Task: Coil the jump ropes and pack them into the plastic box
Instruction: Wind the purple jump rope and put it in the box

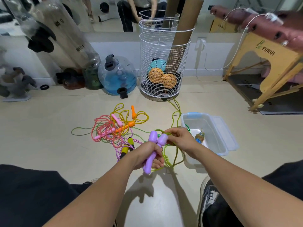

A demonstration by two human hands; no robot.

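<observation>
While hands (147,153) grip purple handles (153,145), tangled ropes (114,128) beside plastic box (218,138), wire basket (164,66) behind

The person has two bare forearms without sleeves, the left hand (148,155) and right hand (182,140) with no gloves, black trousers (32,194), and a black sneaker (211,203) with white laces.

- A white wire basket (164,63) stands on the beige floor (41,128), holding 2 cardboard tubes (182,38), a teal ball (157,64) and an orange speckled peanut-shaped ball (162,77)
- A clear water-filled jug (117,76) sits just left of the basket
- A wooden stand marked FURUI (268,66) stands at right
- A wall mirror (114,12) runs behind
</observation>
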